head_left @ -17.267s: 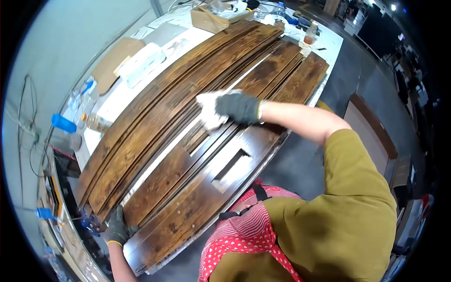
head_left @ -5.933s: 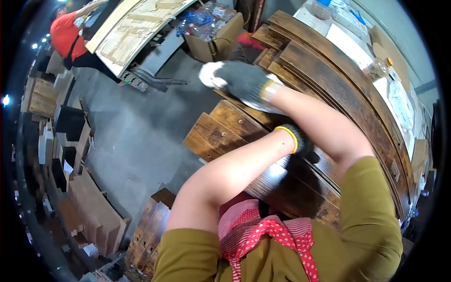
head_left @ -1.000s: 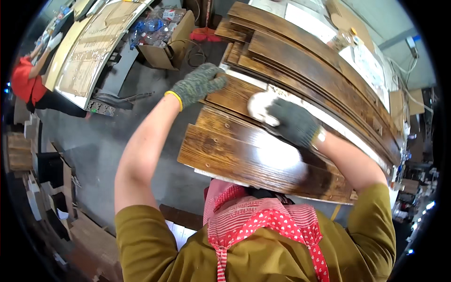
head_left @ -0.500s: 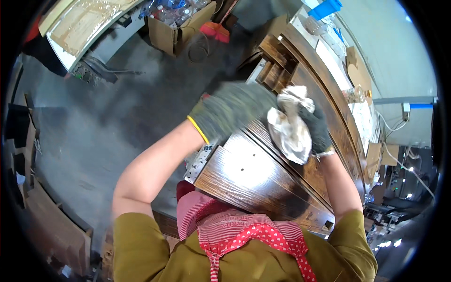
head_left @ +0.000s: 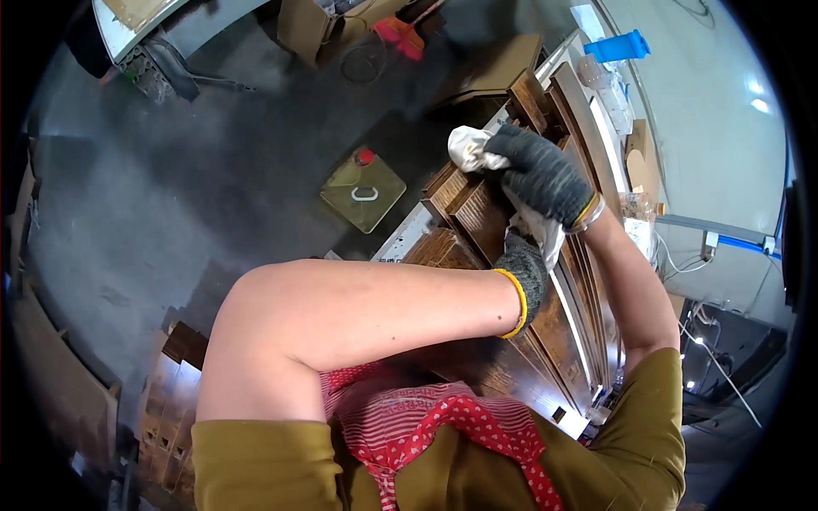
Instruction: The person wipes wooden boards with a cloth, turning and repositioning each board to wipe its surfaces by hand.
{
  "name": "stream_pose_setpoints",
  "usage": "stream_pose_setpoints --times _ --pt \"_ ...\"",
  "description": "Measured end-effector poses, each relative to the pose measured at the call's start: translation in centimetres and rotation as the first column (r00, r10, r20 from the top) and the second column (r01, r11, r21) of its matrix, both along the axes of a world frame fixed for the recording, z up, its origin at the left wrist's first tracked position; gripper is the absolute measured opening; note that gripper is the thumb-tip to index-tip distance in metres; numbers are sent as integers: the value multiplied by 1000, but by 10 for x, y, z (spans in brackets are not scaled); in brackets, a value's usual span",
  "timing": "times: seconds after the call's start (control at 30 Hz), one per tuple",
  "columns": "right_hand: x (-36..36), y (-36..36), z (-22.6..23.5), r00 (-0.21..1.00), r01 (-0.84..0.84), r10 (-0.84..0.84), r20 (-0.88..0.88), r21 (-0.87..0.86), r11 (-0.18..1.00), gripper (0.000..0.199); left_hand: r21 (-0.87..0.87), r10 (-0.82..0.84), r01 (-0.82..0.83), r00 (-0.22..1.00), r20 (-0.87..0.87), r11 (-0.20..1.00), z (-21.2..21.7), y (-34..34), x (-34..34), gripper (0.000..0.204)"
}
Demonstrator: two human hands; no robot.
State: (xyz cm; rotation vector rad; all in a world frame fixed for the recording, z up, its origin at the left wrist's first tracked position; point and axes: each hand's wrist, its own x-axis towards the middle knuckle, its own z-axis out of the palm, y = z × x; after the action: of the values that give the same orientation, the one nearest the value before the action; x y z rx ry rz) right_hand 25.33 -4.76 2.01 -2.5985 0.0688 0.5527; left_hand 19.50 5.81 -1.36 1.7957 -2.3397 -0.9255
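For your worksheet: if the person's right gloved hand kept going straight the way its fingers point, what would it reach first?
The right hand points up-left, gripping a white cloth. Past the cloth it would probably run off the end of the dark wooden boards toward the grey floor; depth is unclear.

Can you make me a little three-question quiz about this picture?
1. True or false: the right hand presses a white rag on the dark wooden boards.
2. What stands on the floor left of the boards? A) a yellow-green jug with a red cap, B) a bucket, C) a broom.
3. Fill in: both hands wear grey ____.

Key: 1 true. 2 A. 3 gloves; the left hand has a yellow cuff and rests by the rag's lower end.
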Motion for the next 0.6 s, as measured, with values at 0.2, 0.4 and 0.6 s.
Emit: stream_pose_setpoints --times 0.2,0.4,0.6 --pt "-15 25 -13 868 -375 393 302 -120 919 31 -165 153 -179 976 -158 970 -19 8 -9 74" --pt "-28 -5 15 948 15 -7 317 -22 1000 36 -191 112 -126 990 -82 973 1 12 7 79" --pt "-113 -19 9 954 276 -288 81 133 952 38 -262 188 -193 981 -42 946 -22 6 -21 66"
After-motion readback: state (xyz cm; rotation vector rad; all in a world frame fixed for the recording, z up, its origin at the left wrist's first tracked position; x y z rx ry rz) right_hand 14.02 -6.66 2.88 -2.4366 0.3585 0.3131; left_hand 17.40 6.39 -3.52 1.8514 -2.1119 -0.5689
